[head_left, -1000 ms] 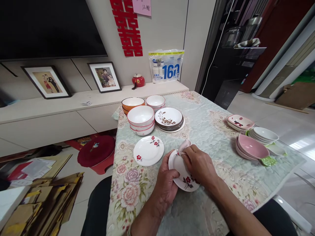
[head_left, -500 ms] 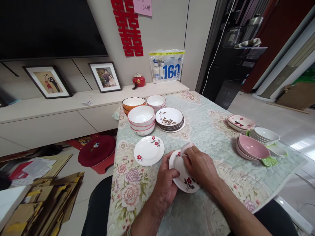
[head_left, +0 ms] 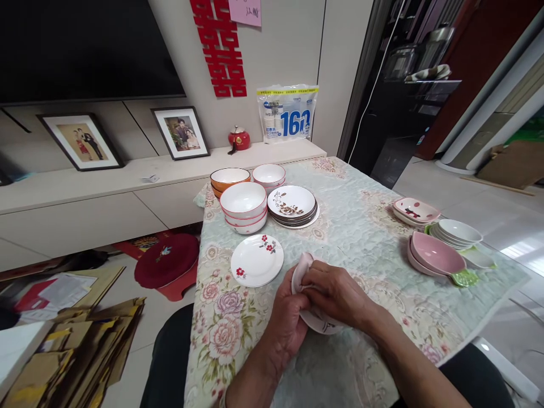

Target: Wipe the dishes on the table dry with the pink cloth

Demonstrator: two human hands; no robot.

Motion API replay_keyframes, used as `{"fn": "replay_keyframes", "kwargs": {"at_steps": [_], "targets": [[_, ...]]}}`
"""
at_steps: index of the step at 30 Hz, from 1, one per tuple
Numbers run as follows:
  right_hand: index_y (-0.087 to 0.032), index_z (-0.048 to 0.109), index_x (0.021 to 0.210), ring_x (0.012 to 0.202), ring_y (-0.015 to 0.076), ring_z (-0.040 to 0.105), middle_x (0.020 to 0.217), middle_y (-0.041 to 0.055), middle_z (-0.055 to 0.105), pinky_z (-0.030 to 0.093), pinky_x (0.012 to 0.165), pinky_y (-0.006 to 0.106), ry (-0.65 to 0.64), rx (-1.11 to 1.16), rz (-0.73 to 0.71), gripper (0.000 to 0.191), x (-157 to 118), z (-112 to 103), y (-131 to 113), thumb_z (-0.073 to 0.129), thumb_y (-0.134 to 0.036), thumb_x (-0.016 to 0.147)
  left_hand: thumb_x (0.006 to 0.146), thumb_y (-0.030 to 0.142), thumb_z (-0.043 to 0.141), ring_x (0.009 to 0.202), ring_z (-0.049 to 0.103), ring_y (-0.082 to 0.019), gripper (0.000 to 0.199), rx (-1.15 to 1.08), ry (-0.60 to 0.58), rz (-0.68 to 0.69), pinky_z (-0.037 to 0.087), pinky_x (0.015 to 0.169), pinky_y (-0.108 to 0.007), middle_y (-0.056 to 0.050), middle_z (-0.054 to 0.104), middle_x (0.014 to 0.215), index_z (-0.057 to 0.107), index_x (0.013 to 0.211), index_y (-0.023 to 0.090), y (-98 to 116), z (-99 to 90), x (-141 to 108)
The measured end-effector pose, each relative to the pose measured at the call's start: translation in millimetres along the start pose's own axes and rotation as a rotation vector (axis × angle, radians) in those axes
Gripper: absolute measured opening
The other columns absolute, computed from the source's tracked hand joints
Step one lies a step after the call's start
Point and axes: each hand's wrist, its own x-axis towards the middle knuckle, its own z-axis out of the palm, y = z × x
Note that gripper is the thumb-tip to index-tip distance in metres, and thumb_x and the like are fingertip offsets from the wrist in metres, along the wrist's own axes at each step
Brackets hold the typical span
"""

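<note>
Filling most of what I saw from where I stood, a desk point(head_left: 340, 209) with a padded, flowered cover stretched from the person's forearms to a low white cabinet point(head_left: 176, 198) along the wall. At its far left stood a stack of white bowls point(head_left: 243, 201) with red rims, some orange bowls point(head_left: 220, 185) behind them, and a stack of brown-flowered plates point(head_left: 292, 203) just to the right. Well apart, by the desk's right side, sat two pink dishes point(head_left: 437, 254), one inside the other, with a green end.

Closer in, a larger plate point(head_left: 257, 262) with red flowers lay flat on the desk. It was beyond the left hand point(head_left: 289, 317) and to its left, near but not touching, so that hand was the nearer of the two.

The left hand gripped a smaller plate point(head_left: 317, 324) by its left side, thumb over the face. This plate was between the two hands, tilted; being round, it gave no long axis to follow. I could not tell whether its lower rim touched the desk. The right hand point(head_left: 340, 289) reached in from the right and covered much of the face, its fingers closed on a pale cloth point(head_left: 305, 262), which poked up past the fingertips at the plate's far left rim.
</note>
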Motion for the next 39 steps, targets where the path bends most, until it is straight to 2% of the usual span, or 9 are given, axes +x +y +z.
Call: {"fn": "replay_keyframes", "kwargs": {"at_steps": [6, 10, 14, 20, 23, 28, 31, 35, 39], "targets": [[-0.019, 0.058, 0.082, 0.075, 0.0156, 0.059, 0.086, 0.0034, 0.061, 0.038, 0.065, 0.025, 0.120, -0.190, 0.321, 0.010, 0, -5, 3, 0.051, -0.019, 0.090, 0.046, 0.001, 0.050, 0.075, 0.061, -0.018, 0.070, -0.023, 0.003, -0.024, 0.043, 0.063, -0.025, -0.003, 0.070, 0.087, 0.065, 0.112, 0.017, 0, -1.4, -1], [-0.019, 0.058, 0.086, 0.071, 0.0171, 0.058, 0.088, 0.0058, 0.062, 0.032, 0.060, 0.027, 0.197, -0.372, 0.446, 0.013, 1, 0, 9, 0.048, -0.025, 0.093, 0.044, 0.002, 0.049, 0.077, 0.061, -0.020, 0.069, -0.034, 0.044, -0.027, 0.045, 0.067, -0.028, -0.003, 0.070, 0.088, 0.064, 0.109, 0.018, 0, -1.4, 1], [-0.018, 0.057, 0.086, 0.073, 0.0173, 0.058, 0.088, 0.0055, 0.061, 0.035, 0.062, 0.027, 0.186, -0.307, 0.336, 0.012, 3, 8, 7, 0.048, -0.023, 0.093, 0.044, 0.001, 0.049, 0.070, 0.059, -0.017, 0.072, -0.023, 0.030, -0.023, 0.044, 0.064, -0.026, -0.001, 0.068, 0.084, 0.063, 0.112, 0.019, -1, -1.1, 0], [-0.021, 0.061, 0.084, 0.081, 0.0148, 0.058, 0.086, 0.0006, 0.062, 0.041, 0.071, 0.024, 0.000, 0.053, 0.031, 0.007, 0, -1, 3, 0.056, -0.016, 0.086, 0.047, 0.000, 0.049, 0.074, 0.059, -0.015, 0.066, -0.011, -0.031, 0.004, 0.043, 0.065, -0.023, -0.001, 0.066, 0.086, 0.063, 0.109, 0.019, -1, -2.4, -1], [-0.021, 0.060, 0.080, 0.076, 0.0140, 0.057, 0.082, -0.0003, 0.062, 0.040, 0.067, 0.024, -0.022, 0.050, 0.131, 0.008, -2, -10, 6, 0.056, -0.016, 0.085, 0.047, 0.000, 0.050, 0.077, 0.061, -0.017, 0.071, -0.017, -0.015, -0.014, 0.043, 0.064, -0.024, -0.002, 0.068, 0.090, 0.062, 0.114, 0.018, 1, -1.5, -1], [-0.019, 0.057, 0.079, 0.073, 0.0152, 0.056, 0.083, 0.0025, 0.060, 0.037, 0.065, 0.026, 0.163, -0.141, 0.355, 0.011, 0, -4, 10, 0.052, -0.022, 0.088, 0.044, 0.001, 0.048, 0.075, 0.060, -0.018, 0.074, -0.026, 0.010, -0.023, 0.044, 0.064, -0.026, -0.002, 0.068, 0.087, 0.061, 0.115, 0.019, 1, 0.3, -1], [-0.019, 0.058, 0.083, 0.077, 0.0159, 0.057, 0.086, 0.0034, 0.060, 0.039, 0.068, 0.026, 0.180, -0.114, 0.264, 0.009, 2, 4, 7, 0.052, -0.020, 0.089, 0.044, 0.001, 0.048, 0.071, 0.058, -0.016, 0.077, -0.016, -0.007, -0.027, 0.043, 0.062, -0.025, 0.000, 0.066, 0.082, 0.059, 0.118, 0.020, 0, -0.1, -1], [-0.020, 0.062, 0.083, 0.081, 0.0147, 0.058, 0.086, 0.0015, 0.061, 0.041, 0.071, 0.024, 0.034, 0.039, 0.049, 0.009, 1, 2, 5, 0.055, -0.016, 0.088, 0.046, 0.001, 0.049, 0.069, 0.057, -0.015, 0.070, -0.014, -0.031, -0.014, 0.042, 0.062, -0.023, 0.000, 0.064, 0.079, 0.062, 0.112, 0.019, 0, -1.7, 0], [-0.021, 0.062, 0.082, 0.079, 0.0142, 0.058, 0.085, 0.0001, 0.062, 0.041, 0.070, 0.024, -0.025, 0.045, 0.109, 0.008, -1, -10, 9, 0.057, -0.017, 0.087, 0.046, 0.002, 0.048, 0.070, 0.058, -0.016, 0.071, -0.027, -0.020, -0.023, 0.041, 0.061, -0.024, -0.001, 0.066, 0.082, 0.062, 0.114, 0.018, 1, -1.8, 0]]}}
